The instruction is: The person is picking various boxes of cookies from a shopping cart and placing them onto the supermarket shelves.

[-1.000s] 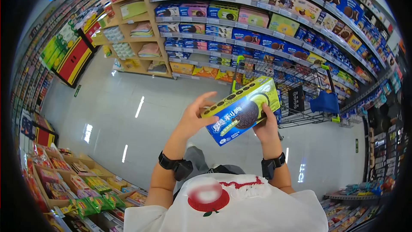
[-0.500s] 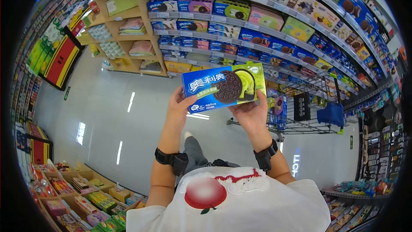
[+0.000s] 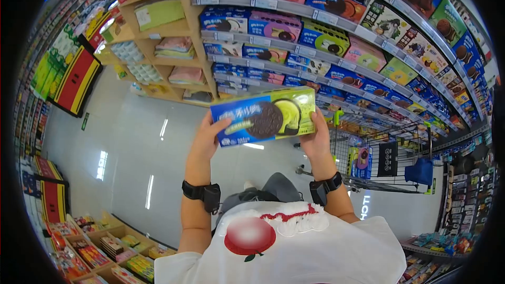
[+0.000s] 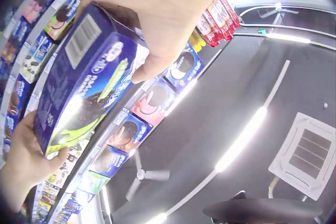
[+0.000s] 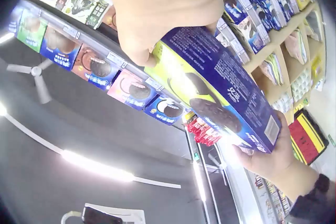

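Now that the blue-and-green cookie box [image 3: 263, 117] has come round from its steep slant of a second ago, its long sides run nearly level between the hands and its printed front faces up towards the person. That leaves the big picture of a dark cookie and the green-cream half plain to see, though motion blurs the lettering.

Nearest is the white shirt [image 3: 310, 242], with a black band at each wrist. The left hand [image 3: 204, 139] grips the blue end, its thumb over the front near the lower corner and its fingers bent round behind; a second ago its fingers were spread more loosely there. The right hand [image 3: 317, 139] holds the green end, thumb at the right edge, the other fingers partly hidden behind. Both hands are closed only as far as the box's thickness allows. The left wrist view shows a barcode on the dark blue side panel, close to the left hand.

Beyond the right hand stands a wire cart [image 3: 337, 117], apart from the held box, whose right end overlapped it in view a second ago. Another box, blue and purple [image 3: 361, 162], is inside, beside a black panel [image 3: 388, 159].

Farther off, shelving [image 3: 269, 40] carries rows of similar boxes along its front edges, and a wooden rack [image 3: 194, 18] adjoins its left end.
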Action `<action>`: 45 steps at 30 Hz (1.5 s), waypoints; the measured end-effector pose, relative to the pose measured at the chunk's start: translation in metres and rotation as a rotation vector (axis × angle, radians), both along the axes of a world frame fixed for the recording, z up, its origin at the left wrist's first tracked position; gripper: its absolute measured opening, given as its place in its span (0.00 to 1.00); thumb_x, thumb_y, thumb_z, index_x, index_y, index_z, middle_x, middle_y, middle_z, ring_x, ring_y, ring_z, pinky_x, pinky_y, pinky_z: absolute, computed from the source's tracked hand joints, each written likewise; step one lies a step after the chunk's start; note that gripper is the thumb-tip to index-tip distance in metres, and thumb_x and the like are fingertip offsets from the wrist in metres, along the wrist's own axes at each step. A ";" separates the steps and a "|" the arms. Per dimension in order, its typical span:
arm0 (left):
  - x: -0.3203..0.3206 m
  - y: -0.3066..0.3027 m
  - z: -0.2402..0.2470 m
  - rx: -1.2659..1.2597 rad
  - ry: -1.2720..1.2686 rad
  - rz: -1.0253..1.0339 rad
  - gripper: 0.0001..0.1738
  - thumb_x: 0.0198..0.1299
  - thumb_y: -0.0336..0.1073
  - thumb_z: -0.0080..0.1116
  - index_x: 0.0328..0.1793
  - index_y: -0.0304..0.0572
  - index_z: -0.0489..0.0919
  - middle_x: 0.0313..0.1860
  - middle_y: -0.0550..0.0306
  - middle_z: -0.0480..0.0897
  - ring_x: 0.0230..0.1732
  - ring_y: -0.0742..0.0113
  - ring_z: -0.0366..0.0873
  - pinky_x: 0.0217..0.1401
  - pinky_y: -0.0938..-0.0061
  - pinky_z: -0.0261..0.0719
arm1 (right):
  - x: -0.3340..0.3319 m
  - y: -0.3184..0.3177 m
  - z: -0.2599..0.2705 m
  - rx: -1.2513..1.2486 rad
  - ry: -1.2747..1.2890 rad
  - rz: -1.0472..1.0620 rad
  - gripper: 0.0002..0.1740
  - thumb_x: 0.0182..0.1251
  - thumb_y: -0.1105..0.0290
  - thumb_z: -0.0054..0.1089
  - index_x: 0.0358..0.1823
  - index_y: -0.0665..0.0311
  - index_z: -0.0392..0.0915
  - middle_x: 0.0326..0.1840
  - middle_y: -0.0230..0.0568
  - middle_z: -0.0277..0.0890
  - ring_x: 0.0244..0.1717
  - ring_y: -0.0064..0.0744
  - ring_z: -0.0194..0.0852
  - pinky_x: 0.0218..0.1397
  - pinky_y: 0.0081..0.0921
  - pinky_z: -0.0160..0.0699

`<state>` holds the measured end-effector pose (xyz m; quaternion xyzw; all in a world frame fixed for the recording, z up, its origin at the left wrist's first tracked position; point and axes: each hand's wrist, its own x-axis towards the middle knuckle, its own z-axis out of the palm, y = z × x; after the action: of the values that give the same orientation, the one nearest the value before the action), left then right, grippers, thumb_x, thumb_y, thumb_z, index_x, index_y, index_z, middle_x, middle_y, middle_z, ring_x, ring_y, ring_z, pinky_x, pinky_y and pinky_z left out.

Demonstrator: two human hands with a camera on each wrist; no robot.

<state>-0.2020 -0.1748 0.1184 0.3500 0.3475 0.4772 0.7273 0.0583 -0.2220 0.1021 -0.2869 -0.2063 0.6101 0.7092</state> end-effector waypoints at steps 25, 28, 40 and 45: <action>0.033 0.363 -0.062 0.190 0.087 -0.367 0.39 0.35 0.29 0.73 0.59 0.36 0.71 0.48 0.60 0.79 0.50 0.72 0.74 0.57 0.77 0.70 | 0.177 0.494 -0.106 0.450 -2.251 -0.687 0.21 0.64 0.54 0.52 0.47 0.65 0.72 0.43 0.49 0.74 0.48 0.48 0.71 0.61 0.40 0.65; 0.032 0.378 -0.075 0.151 0.058 -0.357 0.40 0.35 0.29 0.73 0.60 0.35 0.70 0.48 0.59 0.79 0.50 0.72 0.75 0.56 0.77 0.70 | 0.177 0.484 -0.087 0.260 -2.189 -0.475 0.22 0.64 0.53 0.52 0.48 0.65 0.72 0.44 0.50 0.74 0.49 0.48 0.71 0.62 0.40 0.64; 0.045 0.413 -0.082 0.073 0.092 -0.556 0.36 0.42 0.28 0.70 0.61 0.34 0.69 0.51 0.55 0.79 0.50 0.71 0.76 0.55 0.75 0.74 | 0.193 0.490 -0.069 0.168 -2.084 -0.254 0.23 0.64 0.53 0.52 0.51 0.64 0.70 0.47 0.50 0.72 0.51 0.49 0.69 0.63 0.40 0.63; 0.045 0.413 -0.090 0.062 0.024 -0.546 0.34 0.43 0.32 0.71 0.58 0.33 0.71 0.50 0.54 0.80 0.47 0.70 0.77 0.53 0.75 0.75 | 0.201 0.478 -0.068 0.118 -2.076 -0.186 0.24 0.64 0.52 0.52 0.52 0.64 0.70 0.48 0.50 0.72 0.52 0.49 0.68 0.63 0.40 0.62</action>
<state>-0.1567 0.2380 0.0287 0.4587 0.2342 0.2698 0.8136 0.2595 0.2558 0.0345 -0.6499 -0.7210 -0.0044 0.2403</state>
